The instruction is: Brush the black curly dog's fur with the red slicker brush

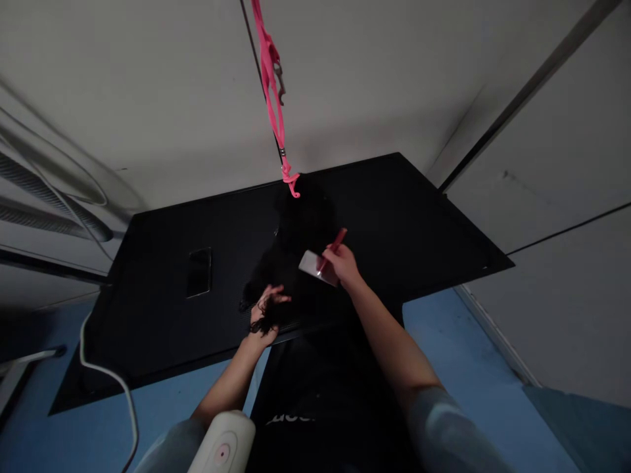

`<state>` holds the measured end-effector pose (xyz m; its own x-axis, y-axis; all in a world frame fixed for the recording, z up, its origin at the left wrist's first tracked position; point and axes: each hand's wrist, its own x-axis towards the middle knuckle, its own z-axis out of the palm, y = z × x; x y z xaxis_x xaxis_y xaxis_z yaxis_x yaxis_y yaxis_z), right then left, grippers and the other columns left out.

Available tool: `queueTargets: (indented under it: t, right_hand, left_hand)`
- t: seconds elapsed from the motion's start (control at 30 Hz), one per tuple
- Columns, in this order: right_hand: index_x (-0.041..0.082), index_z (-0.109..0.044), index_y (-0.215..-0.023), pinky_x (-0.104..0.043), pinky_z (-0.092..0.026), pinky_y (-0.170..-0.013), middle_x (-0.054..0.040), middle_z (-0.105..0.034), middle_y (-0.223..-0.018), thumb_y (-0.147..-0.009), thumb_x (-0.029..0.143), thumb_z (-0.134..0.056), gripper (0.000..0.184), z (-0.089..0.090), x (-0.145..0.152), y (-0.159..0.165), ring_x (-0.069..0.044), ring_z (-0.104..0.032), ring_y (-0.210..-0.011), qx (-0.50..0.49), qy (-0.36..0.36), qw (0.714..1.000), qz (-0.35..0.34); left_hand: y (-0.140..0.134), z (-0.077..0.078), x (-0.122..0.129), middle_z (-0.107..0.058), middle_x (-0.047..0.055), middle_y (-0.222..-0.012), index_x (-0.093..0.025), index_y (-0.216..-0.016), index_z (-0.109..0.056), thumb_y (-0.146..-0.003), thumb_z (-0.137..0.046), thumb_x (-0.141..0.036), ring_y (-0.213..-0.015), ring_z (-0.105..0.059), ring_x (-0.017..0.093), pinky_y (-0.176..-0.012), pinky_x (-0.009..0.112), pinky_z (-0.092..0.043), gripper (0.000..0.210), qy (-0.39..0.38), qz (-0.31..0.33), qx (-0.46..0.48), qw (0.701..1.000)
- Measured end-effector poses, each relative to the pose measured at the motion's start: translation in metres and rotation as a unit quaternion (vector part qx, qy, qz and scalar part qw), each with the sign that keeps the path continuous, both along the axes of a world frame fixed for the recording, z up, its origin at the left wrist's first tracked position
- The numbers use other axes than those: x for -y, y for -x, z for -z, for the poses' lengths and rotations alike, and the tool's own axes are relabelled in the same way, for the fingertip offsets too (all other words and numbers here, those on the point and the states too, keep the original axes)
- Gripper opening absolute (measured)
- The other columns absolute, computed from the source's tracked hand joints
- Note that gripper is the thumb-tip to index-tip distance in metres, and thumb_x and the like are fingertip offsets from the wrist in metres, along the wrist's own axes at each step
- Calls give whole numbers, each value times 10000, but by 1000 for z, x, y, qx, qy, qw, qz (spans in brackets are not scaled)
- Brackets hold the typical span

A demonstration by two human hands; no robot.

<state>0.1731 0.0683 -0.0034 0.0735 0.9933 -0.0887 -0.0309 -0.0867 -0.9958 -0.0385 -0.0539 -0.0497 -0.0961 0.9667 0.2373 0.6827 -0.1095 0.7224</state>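
Note:
A small black furry dog (pixel 300 263) stands on a black table (pixel 394 217), tied by a pink leash (pixel 272 98) that hangs from above. My right hand (pixel 342 265) grips a pink-handled slicker brush (pixel 318 265) against the dog's back. My left hand (pixel 263 315) holds a tuft of the dog's black fur at its near end. The dog's outline is hard to make out against the dark table.
A dark phone (pixel 199 271) lies flat on the table's left part. A white dryer nozzle (pixel 223 447) with a white cord (pixel 106 374) sits at the bottom edge near my left arm. White walls surround the table; the floor (pixel 444 328) is blue.

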Motion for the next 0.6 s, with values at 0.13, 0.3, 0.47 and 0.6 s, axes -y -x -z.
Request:
queueTargets:
  t: [0.13, 0.3, 0.47, 0.6]
  right_hand:
    - [188, -485, -891, -303, -469, -676, -4, -560, -767, -692, 344, -549, 261, -3, 1, -5, -150, -564, -705, 31, -52, 997, 45]
    - [183, -489, -888, -298, -464, -645, -6, -559, -747, -709, 328, -542, 237, -11, 2, -2, -141, -549, -645, 61, -61, 996, 33]
    - [194, -517, -893, -294, -468, -651, -1, -582, -759, -711, 307, -561, 219, -15, 2, 3, -137, -563, -655, 94, -88, 989, -80]
    - [198, -512, -949, -302, -466, -670, -9, -594, -789, -743, 318, -530, 240, -21, 3, 4, -142, -570, -669, 123, -91, 988, -2]
  left_hand:
    - [-3, -27, -4, -682, 61, -987, -198, -1030, -641, -815, -439, -281, -888, -639, 213, -828, 367, -513, 306, 2, 16, 34, 999]
    - [-7, -44, -9, -691, 59, -953, -172, -1080, -610, -765, -572, -388, -789, -657, 192, -727, 301, -521, 384, 42, 26, -22, 999]
    - [-8, -33, -6, -674, 52, -834, -181, -977, -615, -807, -520, -316, -655, -622, 157, -633, 270, -488, 236, -9, 20, -110, 994]
    - [-7, -14, -3, -659, 65, -760, -178, -902, -635, -802, -474, -228, -657, -606, 161, -625, 270, -479, 196, -76, 35, -129, 988]
